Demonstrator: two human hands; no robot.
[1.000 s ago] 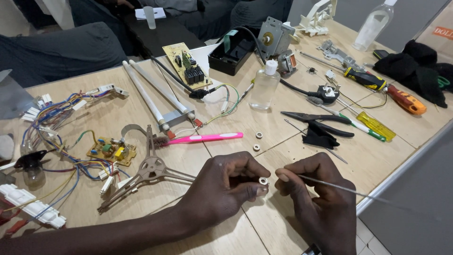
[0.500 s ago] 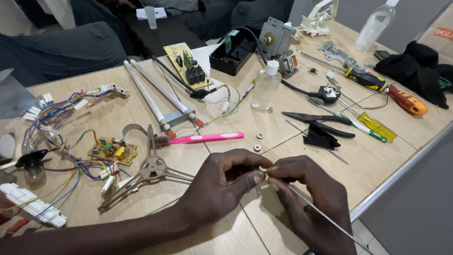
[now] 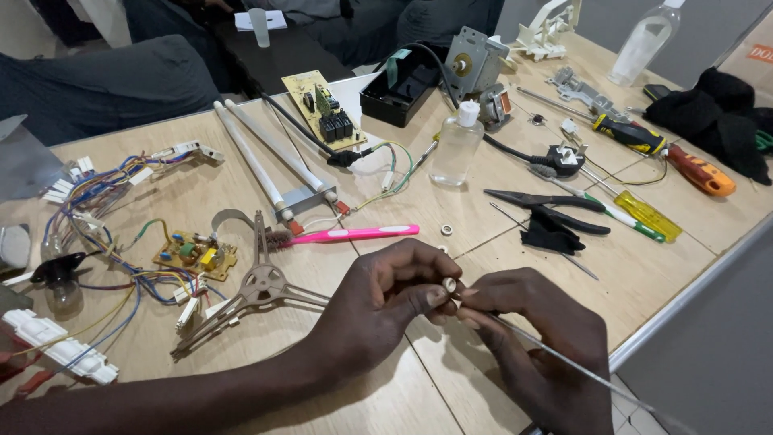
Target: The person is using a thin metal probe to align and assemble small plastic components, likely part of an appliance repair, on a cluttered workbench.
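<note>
While fingertips meet, left hand [image 3: 378, 302] and right hand [image 3: 535, 338] pinch a small ring [image 3: 449, 283].

Your two hands meet, fingertip to fingertip

Your left hand [image 3: 378, 302] comes in from 8 o'clock on a long bare arm that lies low across the view. Its fingers are bent and its thumb and first finger are pinched together. Your right hand [image 3: 535, 342] comes up from 5 o'clock, back of the hand up, fingers curled and pinched too. The pinching tips touch at the middle, pointing at each other.
</note>
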